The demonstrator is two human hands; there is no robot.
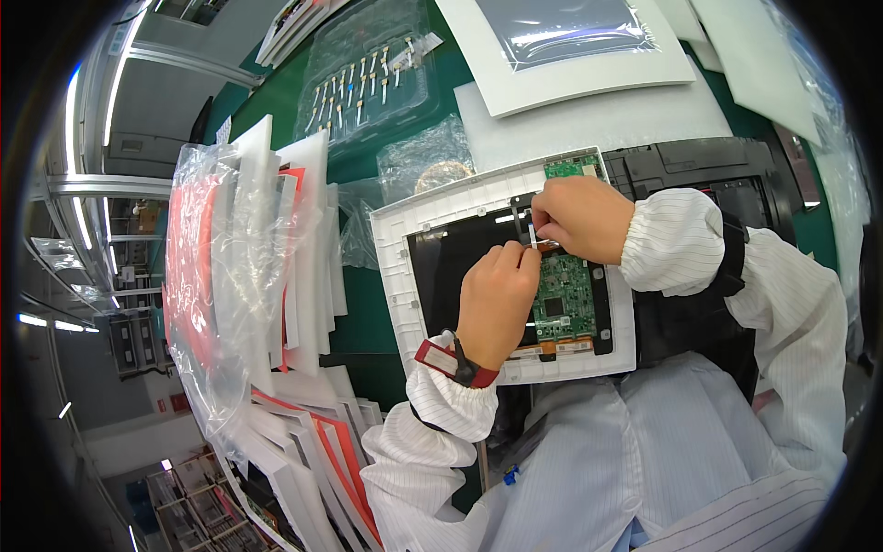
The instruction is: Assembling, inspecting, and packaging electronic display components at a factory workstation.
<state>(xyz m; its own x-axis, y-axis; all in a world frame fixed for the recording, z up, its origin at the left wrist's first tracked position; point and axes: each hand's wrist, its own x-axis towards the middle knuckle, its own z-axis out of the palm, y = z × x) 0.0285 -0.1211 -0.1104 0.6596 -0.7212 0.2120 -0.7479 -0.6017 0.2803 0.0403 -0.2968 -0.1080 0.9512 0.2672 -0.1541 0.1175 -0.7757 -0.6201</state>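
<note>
A white-framed display unit (pixel 391 276) lies in front of me, its black panel (pixel 451 267) and green circuit board (pixel 568 296) facing up. Over the board's upper end my two hands meet. My left hand (pixel 497 299) is closed, fingertips pinched at the lower end of a thin white strip (pixel 533 235) that looks like a flat cable. From the right comes my right hand (pixel 589 221), its fingers curled at the strip's upper part. The fingers partly hide the strip's ends. A red wrist strap (pixel 451 361) with a black clip circles my left wrist.
Beyond the unit, a clear plastic tray (pixel 322 92) holds several white strips with tan ends. White foam sheets and red sheets in plastic wrap (pixel 198 267) stand at left. A foam-framed screen (pixel 570 37) lies at the back; a black housing (pixel 681 166) sits at right.
</note>
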